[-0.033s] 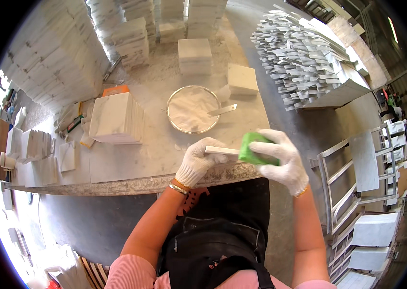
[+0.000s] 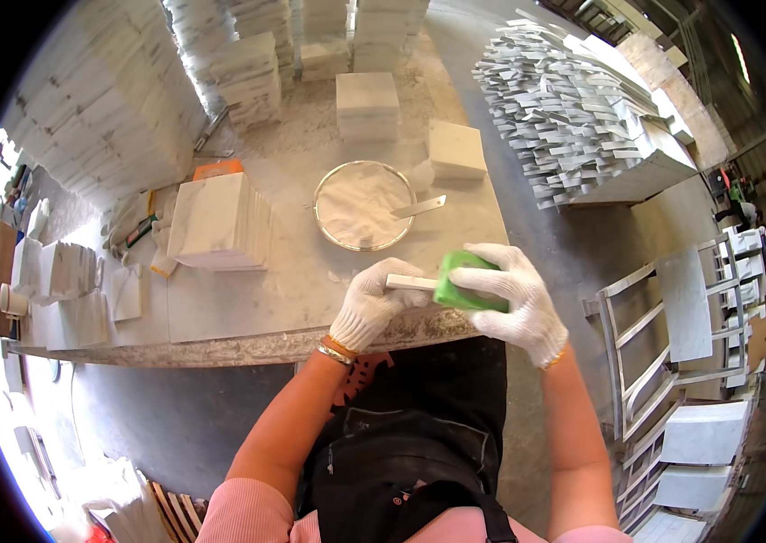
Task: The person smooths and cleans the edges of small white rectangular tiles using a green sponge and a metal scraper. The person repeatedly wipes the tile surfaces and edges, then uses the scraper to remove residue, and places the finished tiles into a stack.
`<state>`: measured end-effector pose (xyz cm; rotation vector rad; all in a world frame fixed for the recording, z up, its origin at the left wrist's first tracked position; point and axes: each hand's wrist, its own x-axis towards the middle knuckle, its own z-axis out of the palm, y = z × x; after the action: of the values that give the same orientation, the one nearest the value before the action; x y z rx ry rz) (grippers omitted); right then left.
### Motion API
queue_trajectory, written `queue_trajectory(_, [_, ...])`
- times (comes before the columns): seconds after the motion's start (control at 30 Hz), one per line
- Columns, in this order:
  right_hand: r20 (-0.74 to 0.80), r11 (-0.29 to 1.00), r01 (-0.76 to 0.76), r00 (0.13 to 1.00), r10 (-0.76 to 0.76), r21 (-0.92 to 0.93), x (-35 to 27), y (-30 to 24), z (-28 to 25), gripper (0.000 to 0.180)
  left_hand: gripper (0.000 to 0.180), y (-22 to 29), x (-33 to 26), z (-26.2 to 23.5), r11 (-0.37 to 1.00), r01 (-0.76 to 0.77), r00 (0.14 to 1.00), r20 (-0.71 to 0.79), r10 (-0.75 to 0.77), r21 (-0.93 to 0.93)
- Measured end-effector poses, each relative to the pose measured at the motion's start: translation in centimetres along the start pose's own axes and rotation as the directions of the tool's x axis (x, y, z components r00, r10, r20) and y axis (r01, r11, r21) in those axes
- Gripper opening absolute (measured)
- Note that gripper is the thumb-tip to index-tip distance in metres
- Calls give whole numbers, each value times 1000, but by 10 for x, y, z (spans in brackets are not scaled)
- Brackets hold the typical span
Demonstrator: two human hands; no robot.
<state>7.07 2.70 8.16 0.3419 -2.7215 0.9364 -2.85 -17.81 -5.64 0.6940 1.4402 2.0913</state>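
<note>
In the head view, the left hand (image 2: 374,303), in a knit glove, is closed on one end of a thin white tile (image 2: 410,282), holding it edge-up over the near edge of the table (image 2: 311,303). The right hand (image 2: 521,299) (gloved too) grips a green block (image 2: 460,279), thumb and fingers around it, against the tile's right end. Just beyond them sits a bowl (image 2: 381,246) of pale powder (image 2: 358,204) with a scraper (image 2: 426,205) across its rim; left of it stands a tile stack (image 2: 211,222).
</note>
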Motion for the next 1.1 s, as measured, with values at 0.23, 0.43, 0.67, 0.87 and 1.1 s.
queue_trajectory(0.23, [11, 977, 212, 977, -213, 31, 40, -15, 33, 46, 21, 0, 3, -1, 977, -18, 997, -66, 33, 213])
queue_trajectory(0.43, [-9, 968, -232, 972, 234, 92, -32, 18, -34, 53, 27, 8, -3, 5, 1000, 16, 999, -41, -17, -5])
queue_trajectory(0.67, [35, 994, -37, 999, 34, 105, -5, 0, -6, 49, 26, 6, -2, 1, 999, 24, 1000, -15, -24, -44])
queue_trajectory(0.87, [-73, 977, 211, 975, -210, 14, 45, -9, 43, 47, 25, 5, 2, 5, 990, 4, 996, -90, 9, 139])
queue_trajectory(1.1, [-32, 994, -87, 996, 85, -70, -24, 20, -23, 50, 24, 12, -3, 4, 1000, 25, 999, -32, -25, 8])
